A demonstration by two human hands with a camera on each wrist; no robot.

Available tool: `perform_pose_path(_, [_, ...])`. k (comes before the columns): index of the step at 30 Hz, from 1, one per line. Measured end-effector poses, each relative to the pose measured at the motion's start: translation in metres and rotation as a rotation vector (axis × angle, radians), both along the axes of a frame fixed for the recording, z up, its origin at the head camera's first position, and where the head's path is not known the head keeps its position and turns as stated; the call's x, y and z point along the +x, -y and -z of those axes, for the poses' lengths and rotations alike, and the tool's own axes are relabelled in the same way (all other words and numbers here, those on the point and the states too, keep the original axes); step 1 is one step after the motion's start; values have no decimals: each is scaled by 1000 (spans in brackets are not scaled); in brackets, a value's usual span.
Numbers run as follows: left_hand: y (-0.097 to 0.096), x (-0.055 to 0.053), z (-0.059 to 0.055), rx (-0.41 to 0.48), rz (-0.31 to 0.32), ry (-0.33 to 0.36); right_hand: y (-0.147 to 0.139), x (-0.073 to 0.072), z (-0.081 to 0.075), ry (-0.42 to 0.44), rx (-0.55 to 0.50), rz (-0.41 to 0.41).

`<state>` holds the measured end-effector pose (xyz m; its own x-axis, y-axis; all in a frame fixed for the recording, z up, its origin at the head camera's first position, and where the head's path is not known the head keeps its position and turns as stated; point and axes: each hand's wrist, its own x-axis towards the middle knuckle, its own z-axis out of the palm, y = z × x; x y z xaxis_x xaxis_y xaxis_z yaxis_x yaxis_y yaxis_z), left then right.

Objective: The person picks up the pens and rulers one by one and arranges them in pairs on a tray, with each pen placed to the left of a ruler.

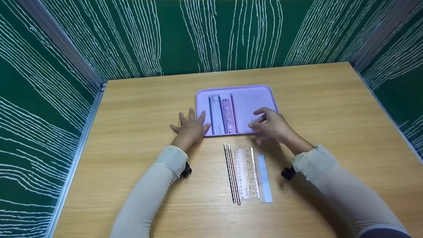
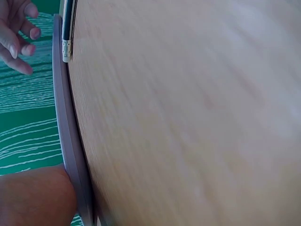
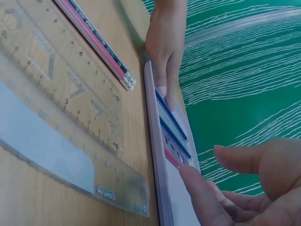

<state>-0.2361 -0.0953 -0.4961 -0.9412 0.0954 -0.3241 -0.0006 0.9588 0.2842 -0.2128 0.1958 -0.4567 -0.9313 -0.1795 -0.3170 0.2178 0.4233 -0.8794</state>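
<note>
My left hand (image 1: 190,129) rests with spread fingers at the front-left corner of the purple tray (image 1: 252,96), its thumb side on the rim. My right hand (image 1: 273,126) hovers over the tray's front-right part, fingers loosely bent, thumb and forefinger apart, holding nothing. Inside the tray, side by side from the left, lie a dark pencil (image 1: 211,115), a clear ruler (image 1: 216,110), a second dark pencil (image 1: 222,114), a pink ruler (image 1: 227,114) and a red pencil (image 1: 234,114). In the right wrist view, the right thumb and fingers (image 3: 202,197) are visibly apart.
In front of the tray, on the wooden table (image 1: 138,105), lie a dark pencil (image 1: 229,175), a red pencil (image 1: 234,178), a clear ruler (image 1: 242,175), a shape-stencil ruler (image 1: 251,175) and a ruler with a blue strip (image 1: 265,180). Green walls (image 1: 172,39) with white lines surround the table.
</note>
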Motion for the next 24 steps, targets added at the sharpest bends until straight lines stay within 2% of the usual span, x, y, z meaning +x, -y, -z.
perform_pose_path(13, [1, 2, -2, -6, 13, -17, -11, 19, 6, -15, -50, 2])
perform_pose_path(24, [1, 2, -4, 3, 5, -7, -23, 29, 13, -8, -13, -5])
